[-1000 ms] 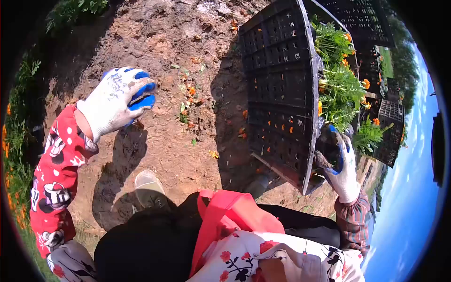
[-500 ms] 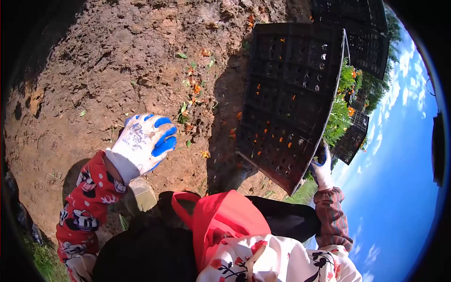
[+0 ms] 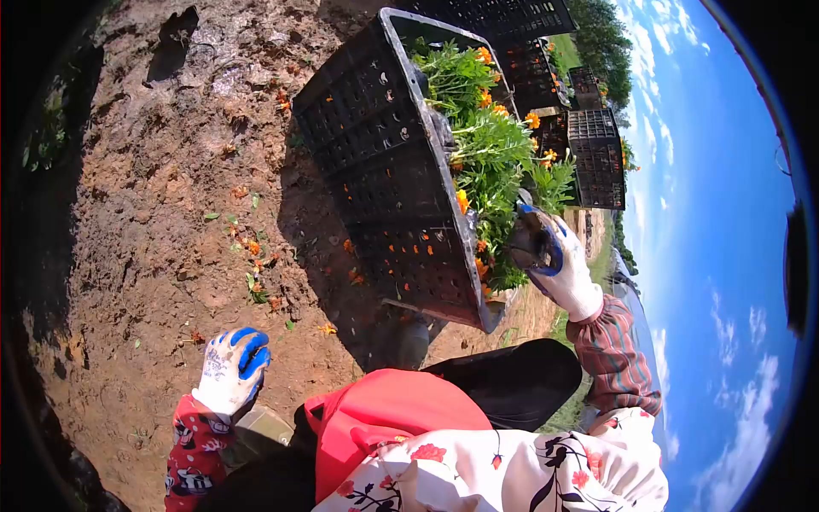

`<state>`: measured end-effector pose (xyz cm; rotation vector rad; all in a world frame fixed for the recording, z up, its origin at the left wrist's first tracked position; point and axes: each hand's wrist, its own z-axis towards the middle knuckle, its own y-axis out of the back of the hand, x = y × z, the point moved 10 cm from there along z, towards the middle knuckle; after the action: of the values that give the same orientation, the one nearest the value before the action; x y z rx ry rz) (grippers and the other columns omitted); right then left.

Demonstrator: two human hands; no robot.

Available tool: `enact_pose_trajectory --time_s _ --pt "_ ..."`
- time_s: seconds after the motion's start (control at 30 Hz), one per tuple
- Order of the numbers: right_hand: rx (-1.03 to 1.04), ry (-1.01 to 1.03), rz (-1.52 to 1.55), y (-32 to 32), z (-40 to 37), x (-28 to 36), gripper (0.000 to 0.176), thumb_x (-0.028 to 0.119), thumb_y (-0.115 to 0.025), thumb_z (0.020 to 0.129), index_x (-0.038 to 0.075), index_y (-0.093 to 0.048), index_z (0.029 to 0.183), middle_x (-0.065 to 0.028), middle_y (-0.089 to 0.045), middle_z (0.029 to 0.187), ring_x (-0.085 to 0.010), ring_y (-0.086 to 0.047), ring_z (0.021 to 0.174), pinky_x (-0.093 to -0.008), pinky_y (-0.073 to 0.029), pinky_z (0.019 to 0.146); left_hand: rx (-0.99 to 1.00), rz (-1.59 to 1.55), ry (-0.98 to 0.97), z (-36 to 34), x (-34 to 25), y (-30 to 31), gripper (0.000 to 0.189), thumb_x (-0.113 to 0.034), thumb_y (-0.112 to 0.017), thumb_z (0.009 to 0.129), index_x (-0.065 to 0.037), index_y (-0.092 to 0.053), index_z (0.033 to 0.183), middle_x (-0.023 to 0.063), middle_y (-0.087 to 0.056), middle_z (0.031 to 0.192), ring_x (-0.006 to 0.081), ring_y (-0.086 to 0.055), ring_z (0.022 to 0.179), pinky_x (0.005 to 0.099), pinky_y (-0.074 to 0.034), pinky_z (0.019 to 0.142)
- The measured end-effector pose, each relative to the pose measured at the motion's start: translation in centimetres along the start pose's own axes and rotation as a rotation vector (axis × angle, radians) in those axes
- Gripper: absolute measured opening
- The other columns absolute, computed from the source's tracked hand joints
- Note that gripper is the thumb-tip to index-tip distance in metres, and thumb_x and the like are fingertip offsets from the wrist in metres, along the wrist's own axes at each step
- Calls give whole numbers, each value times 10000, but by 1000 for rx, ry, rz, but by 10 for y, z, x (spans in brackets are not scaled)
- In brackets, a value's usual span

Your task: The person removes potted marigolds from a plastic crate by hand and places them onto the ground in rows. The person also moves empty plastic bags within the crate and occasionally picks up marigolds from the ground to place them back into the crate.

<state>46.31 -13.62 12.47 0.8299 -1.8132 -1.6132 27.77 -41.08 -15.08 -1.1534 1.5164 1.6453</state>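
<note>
My left hand (image 3: 232, 365), in a white glove with blue fingers, hovers above bare soil at the lower left. Its fingers are loosely bent and apart, and I see nothing in them. At the right, my right hand (image 3: 570, 271), in a similar glove, is wrapped round a dark potted seedling (image 3: 533, 243), whose green leaves blend with the plants beside it. Just left of that hand stands a tall black plastic crate (image 3: 375, 162). Marigold plants (image 3: 486, 141) with orange blooms fill its top, hiding its inside.
Several more black crates (image 3: 595, 141) with plants stand farther off. Fallen orange petals (image 3: 253, 247) and leaves lie on the rough brown soil (image 3: 162, 230). A red cloth (image 3: 384, 418) covers my lap between my dark-trousered legs.
My view has tilted, bringing the crate's plants into sight. My right hand has come from behind the crate's rim and now shows the pot. My left hand sits lower in view.
</note>
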Motion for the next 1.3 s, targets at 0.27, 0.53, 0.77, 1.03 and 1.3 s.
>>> enact_pose_trajectory --time_s 0.27,0.53,0.77,1.03,1.3 --pt "140 230 -93 -65 -31 2 669 211 -742 604 87 -493 1212 -132 -504 1127 -325 -501 1035 -430 -406 846 -4 126 85 -22 -19 20 300 -180 -659 759 -109 -601 1045 119 -584 1074 338 -522 1020 436 -397 906" --pt "-277 175 114 33 18 1 496 197 -723 681 43 -546 1118 -143 -574 973 -329 -575 896 -382 -478 748 46 151 106 -31 -20 14 253 -196 -649 778 -102 -619 1011 121 -604 1036 337 -551 986 436 -421 873" --pt "34 269 609 -61 63 15 419 180 -523 888 8 -460 1265 -206 -511 1225 -324 -507 1126 -359 -394 952 45 205 84 -26 -28 19 293 -219 -631 779 -117 -603 1052 121 -603 1029 332 -562 965 434 -447 846" --pt "-178 306 289 -133 83 -60 596 -51 -469 838 40 -284 1397 -176 -306 1432 -321 -271 1335 -397 -212 1098 -427 -291 422 -76 56 100 269 -202 -598 865 -59 -587 1092 78 -612 991 188 -576 913 324 -463 807" --pt "-200 118 633 -156 102 -131 429 179 -410 970 -19 -364 1349 -144 -400 1381 -242 -371 1269 -329 -265 1071 -1664 -530 588 -321 185 155 342 -89 -604 869 -77 -481 1187 12 -570 981 80 -518 739 199 -416 610"
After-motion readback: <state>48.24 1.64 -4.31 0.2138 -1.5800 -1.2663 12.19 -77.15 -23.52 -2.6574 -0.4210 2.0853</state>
